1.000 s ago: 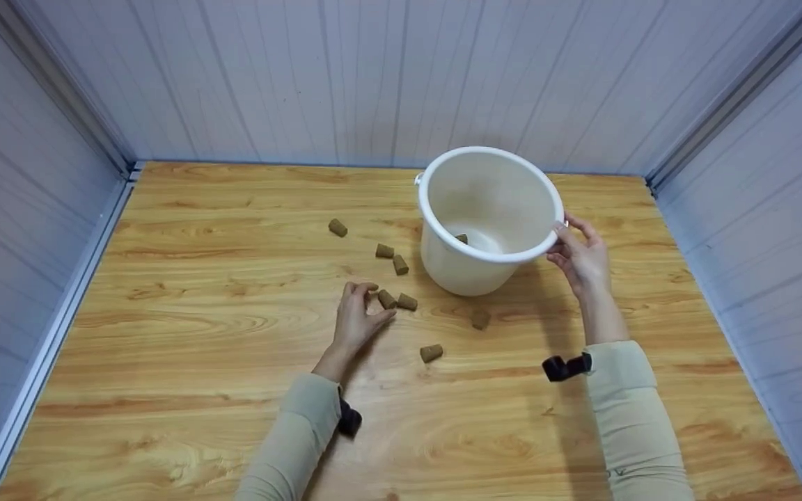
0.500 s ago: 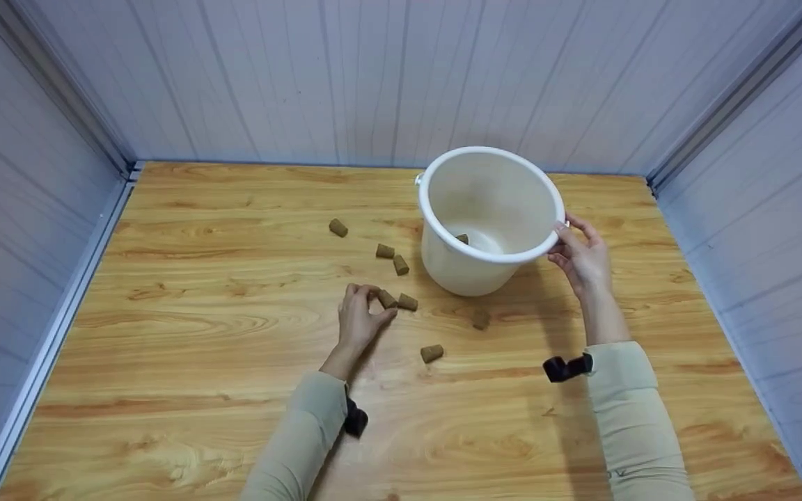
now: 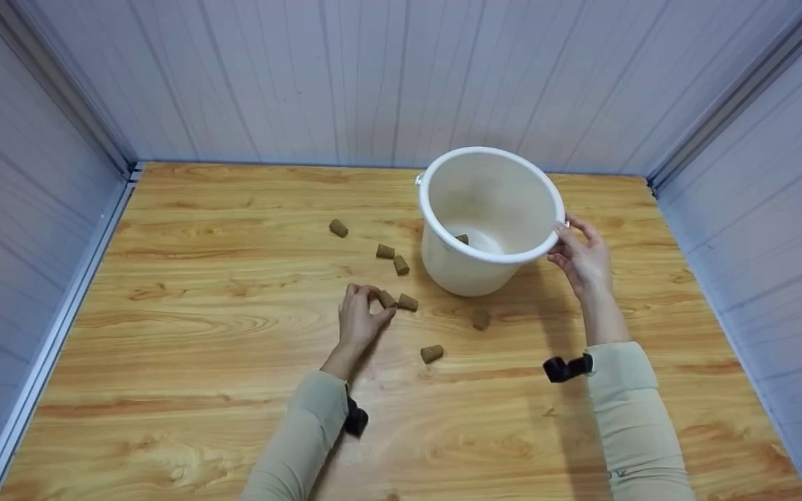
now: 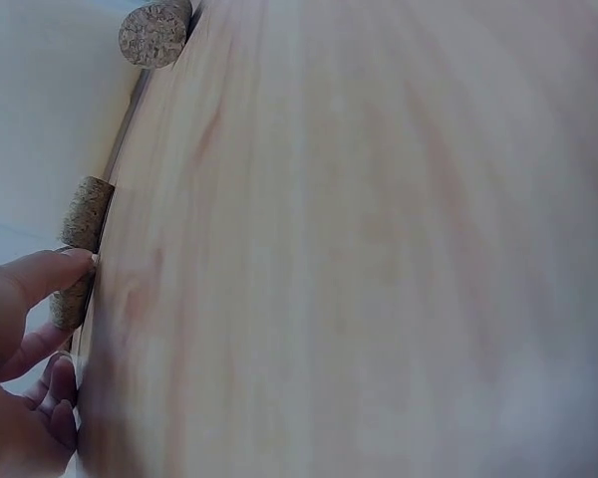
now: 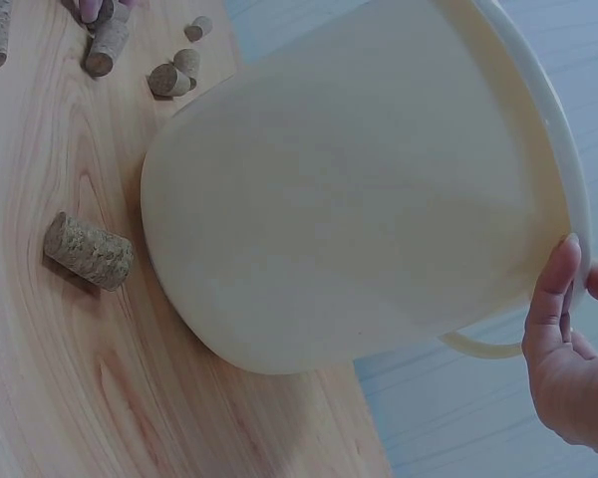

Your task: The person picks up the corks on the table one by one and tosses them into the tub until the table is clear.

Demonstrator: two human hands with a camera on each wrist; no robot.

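Note:
My left hand (image 3: 359, 321) is low over the wooden surface, with thumb and forefinger pinching a tapered cork stopper (image 3: 387, 300). In the left wrist view, the thumb covers part of that cork (image 4: 72, 302). A second cork (image 3: 408, 302) lies right beside it, close to the thumb tip. My right hand (image 3: 584, 261) grips the rim of a white plastic bucket (image 3: 467, 275) at its right side. Fingers and thumb sit on either side of the rim (image 5: 568, 179) in the right wrist view. One cork (image 3: 462, 239) shows inside the bucket, partly hidden by the rim.
Left of the bucket lie more corks: a pair (image 3: 401, 264) close together and one (image 3: 338, 227) farther back. Another cork (image 3: 432, 353) and a shaded cork (image 3: 480, 319) rest in front of the bucket. Pale panel walls (image 3: 269, 83) bound the wooden surface (image 3: 185, 348) on three sides.
My left hand has moved slightly right, and its thumb and forefinger have come together on the cork. The right hand and bucket have stayed in place.

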